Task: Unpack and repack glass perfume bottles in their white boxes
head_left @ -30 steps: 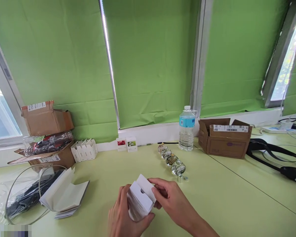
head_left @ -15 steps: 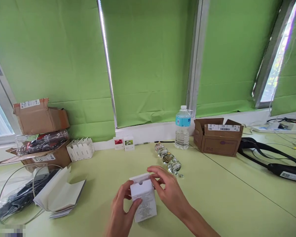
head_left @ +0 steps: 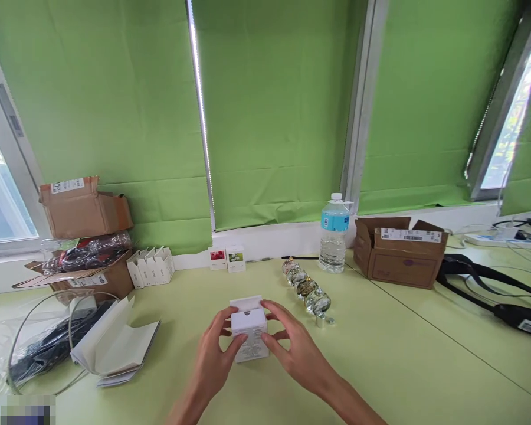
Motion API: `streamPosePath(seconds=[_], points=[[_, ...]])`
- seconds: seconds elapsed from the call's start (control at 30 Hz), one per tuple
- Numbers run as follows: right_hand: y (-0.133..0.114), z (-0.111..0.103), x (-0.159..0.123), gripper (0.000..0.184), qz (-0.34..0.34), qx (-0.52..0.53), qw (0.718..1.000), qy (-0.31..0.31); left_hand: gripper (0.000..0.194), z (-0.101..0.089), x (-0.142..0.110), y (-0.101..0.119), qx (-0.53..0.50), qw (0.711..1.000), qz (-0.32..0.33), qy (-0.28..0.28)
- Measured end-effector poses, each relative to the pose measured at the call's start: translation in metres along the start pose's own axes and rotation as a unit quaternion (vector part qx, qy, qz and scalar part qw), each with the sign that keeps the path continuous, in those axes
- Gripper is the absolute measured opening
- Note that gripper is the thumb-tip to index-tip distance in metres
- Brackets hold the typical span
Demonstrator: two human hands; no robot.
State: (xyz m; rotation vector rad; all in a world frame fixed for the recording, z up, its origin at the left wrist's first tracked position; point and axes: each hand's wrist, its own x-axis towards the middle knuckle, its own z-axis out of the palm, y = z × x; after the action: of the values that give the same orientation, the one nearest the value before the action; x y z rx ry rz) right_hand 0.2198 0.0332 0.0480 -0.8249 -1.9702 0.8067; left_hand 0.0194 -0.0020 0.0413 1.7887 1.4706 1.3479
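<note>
Between my hands is a small white cardboard box (head_left: 251,345) with fine grey print on the side facing me. Its top flap (head_left: 248,303) stands up at the back, while a white panel with a small notch covers the top. My left hand (head_left: 218,345) grips the box's left side, thumb on the front. On the right side my right hand (head_left: 287,345) holds it too, thumb on the front and index finger by the raised flap. Beyond the right hand lies a row of shiny glass-like jars (head_left: 307,287) with a small silvery cap (head_left: 320,319) at its near end.
Two small picture boxes (head_left: 227,258) and several open white cartons (head_left: 151,268) stand by the wall. A water bottle (head_left: 334,233) is left of an open brown carton (head_left: 400,254). Black headgear (head_left: 495,295) lies right; folded papers (head_left: 119,345) and stacked brown boxes (head_left: 86,212) are left.
The white box has been turned from a tilt to upright, printed side toward me. My right hand has moved from the flap area to grip the box's right side.
</note>
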Motion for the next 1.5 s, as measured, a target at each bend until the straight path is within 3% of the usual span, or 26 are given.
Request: streamPosePath(seconds=[0.17, 0.33, 0.5, 0.63, 0.73, 0.83, 0.9, 1.03, 1.1, 1.3, 1.43, 1.5], points=[[-0.006, -0.008, -0.001, 0.032, -0.059, -0.097, 0.993, 0.018, 0.040, -0.002, -0.004, -0.003, -0.002, 1.000, -0.005, 0.014], [-0.012, -0.009, -0.002, 0.024, -0.156, -0.194, 0.968, 0.045, 0.037, -0.001, -0.005, -0.003, 0.052, 0.997, 0.056, 0.006], [-0.025, -0.006, -0.004, 0.025, -0.191, -0.215, 0.958, -0.014, 0.037, -0.006, -0.006, 0.002, 0.092, 0.991, 0.093, -0.032], [-0.037, -0.007, -0.004, 0.039, -0.187, -0.232, 0.952, -0.070, 0.032, -0.007, -0.007, 0.005, 0.098, 0.990, 0.098, -0.028], [-0.037, -0.006, -0.003, 0.044, -0.183, -0.248, 0.949, -0.066, 0.027, -0.006, -0.008, 0.002, 0.095, 0.992, 0.080, -0.021], [-0.031, -0.005, -0.001, 0.036, -0.172, -0.252, 0.952, -0.010, 0.025, -0.006, -0.010, -0.001, 0.085, 0.996, 0.035, -0.005], [-0.025, -0.005, 0.000, 0.027, -0.126, -0.221, 0.966, 0.042, 0.025, -0.005, -0.010, -0.003, 0.073, 0.997, 0.012, 0.004], [-0.015, -0.007, 0.003, 0.035, -0.020, -0.142, 0.988, 0.061, 0.027, -0.003, -0.009, -0.003, 0.026, 0.999, -0.015, 0.026], [-0.014, -0.009, 0.003, 0.033, -0.033, -0.158, 0.985, 0.062, 0.029, -0.002, -0.009, -0.003, 0.009, 0.999, -0.021, 0.038], [-0.017, -0.011, -0.003, 0.027, -0.173, -0.264, 0.947, 0.051, 0.032, 0.001, -0.011, -0.004, -0.001, 0.998, -0.004, 0.062], [-0.017, -0.006, -0.005, 0.022, -0.212, -0.251, 0.944, 0.012, 0.058, 0.005, -0.012, -0.011, -0.020, 0.996, 0.007, 0.081], [-0.017, -0.003, -0.005, 0.022, -0.202, -0.220, 0.954, 0.007, 0.064, 0.007, -0.011, -0.014, -0.013, 0.998, -0.011, 0.054]])
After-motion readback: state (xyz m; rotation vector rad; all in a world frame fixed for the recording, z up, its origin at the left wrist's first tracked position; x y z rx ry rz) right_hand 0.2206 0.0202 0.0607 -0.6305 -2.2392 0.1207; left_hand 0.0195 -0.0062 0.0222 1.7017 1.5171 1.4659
